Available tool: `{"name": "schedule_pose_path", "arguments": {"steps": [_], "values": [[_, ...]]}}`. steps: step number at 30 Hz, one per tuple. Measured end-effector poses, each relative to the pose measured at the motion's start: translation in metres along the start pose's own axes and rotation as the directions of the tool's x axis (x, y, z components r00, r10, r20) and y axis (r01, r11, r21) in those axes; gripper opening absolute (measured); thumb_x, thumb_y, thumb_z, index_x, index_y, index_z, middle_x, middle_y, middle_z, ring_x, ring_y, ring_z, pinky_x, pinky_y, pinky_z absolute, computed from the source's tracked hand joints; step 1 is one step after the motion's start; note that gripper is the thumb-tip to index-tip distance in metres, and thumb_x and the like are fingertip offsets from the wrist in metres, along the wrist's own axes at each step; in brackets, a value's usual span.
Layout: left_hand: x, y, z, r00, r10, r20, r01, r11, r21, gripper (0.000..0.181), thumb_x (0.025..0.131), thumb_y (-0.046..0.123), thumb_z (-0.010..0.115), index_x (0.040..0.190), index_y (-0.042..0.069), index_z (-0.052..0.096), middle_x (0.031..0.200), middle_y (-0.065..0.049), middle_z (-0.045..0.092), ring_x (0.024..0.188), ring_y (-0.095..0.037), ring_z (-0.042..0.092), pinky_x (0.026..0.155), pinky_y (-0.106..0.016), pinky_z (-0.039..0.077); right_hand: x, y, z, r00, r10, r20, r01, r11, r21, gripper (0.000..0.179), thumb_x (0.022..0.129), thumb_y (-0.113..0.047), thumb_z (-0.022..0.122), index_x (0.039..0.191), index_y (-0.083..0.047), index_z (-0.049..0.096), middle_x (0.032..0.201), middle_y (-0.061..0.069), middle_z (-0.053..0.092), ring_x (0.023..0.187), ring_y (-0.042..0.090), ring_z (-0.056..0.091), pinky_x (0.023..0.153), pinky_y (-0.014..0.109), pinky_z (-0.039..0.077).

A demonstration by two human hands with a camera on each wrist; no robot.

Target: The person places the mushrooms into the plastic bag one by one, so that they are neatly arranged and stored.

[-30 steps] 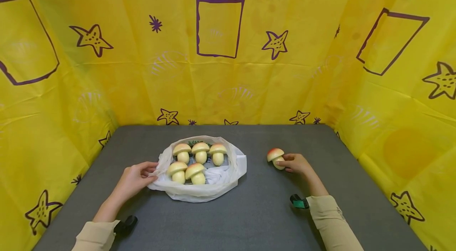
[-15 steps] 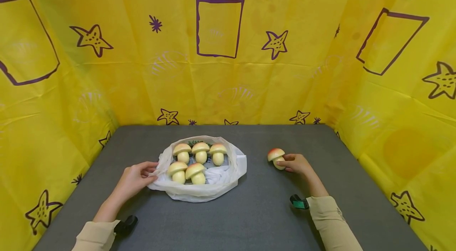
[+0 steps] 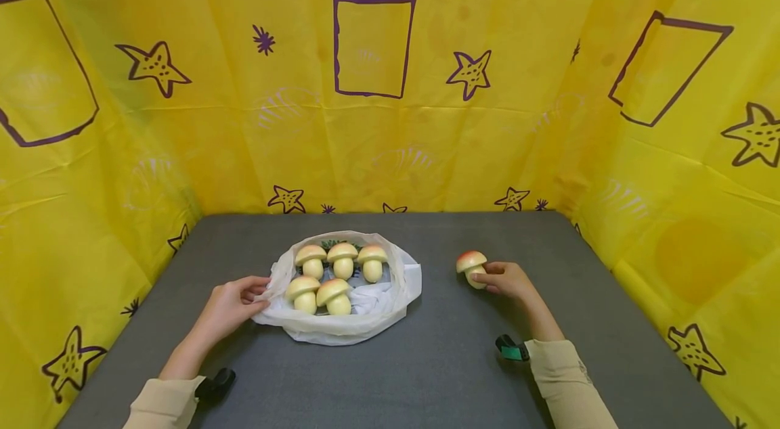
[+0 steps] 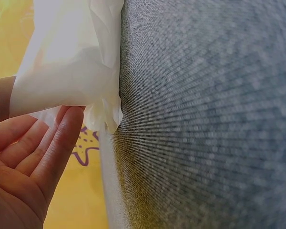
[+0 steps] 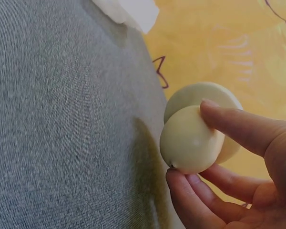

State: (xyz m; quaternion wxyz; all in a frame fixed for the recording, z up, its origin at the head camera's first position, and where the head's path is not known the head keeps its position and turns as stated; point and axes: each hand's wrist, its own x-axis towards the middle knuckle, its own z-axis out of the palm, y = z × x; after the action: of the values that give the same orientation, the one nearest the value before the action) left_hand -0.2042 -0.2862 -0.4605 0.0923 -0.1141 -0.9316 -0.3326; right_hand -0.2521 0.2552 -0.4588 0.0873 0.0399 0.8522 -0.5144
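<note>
A white plastic bag [image 3: 341, 332] with its mouth spread wide lies left of centre in the head view. Several toy mushrooms [image 3: 343, 261] with pale stems and orange-tinged caps sit in two rows inside it. At the bag's left side, my left hand [image 3: 228, 307] pinches the rim between thumb and fingers; the left wrist view has the plastic [image 4: 66, 62] covering part of the thumb. Off to the right, my right hand [image 3: 508, 280] holds one more toy mushroom [image 3: 471, 263] by its stem. Thumb and fingertips grip that stem [image 5: 188, 140] in the right wrist view, cap pointing away.
A dark grey table [image 3: 390, 381] carries everything. Yellow curtains [image 3: 378, 145] with purple starfish drawings enclose its back and both sides. Crumpled white plastic [image 3: 370, 298] fills the bag's front right part. Each wrist wears a black strap [image 3: 215, 386].
</note>
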Motion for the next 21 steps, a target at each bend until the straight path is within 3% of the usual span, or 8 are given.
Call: {"name": "schedule_pose_path", "arguments": {"steps": [21], "values": [[-0.001,0.002,-0.002,1.000,0.004,-0.001,-0.004,1.000,0.001,0.036,0.076,0.012,0.078,0.111,0.005,0.068,0.093,-0.007,0.071,0.077,-0.014,0.065,0.066,-0.021,0.052,-0.015,-0.016,0.010,0.999,-0.040,-0.008,0.040,0.997,0.065,0.058,0.085,-0.025,0.071,0.123,0.015,0.053,0.119,0.027,0.060,0.087,0.018,0.069,0.081,0.034,0.055]]}}
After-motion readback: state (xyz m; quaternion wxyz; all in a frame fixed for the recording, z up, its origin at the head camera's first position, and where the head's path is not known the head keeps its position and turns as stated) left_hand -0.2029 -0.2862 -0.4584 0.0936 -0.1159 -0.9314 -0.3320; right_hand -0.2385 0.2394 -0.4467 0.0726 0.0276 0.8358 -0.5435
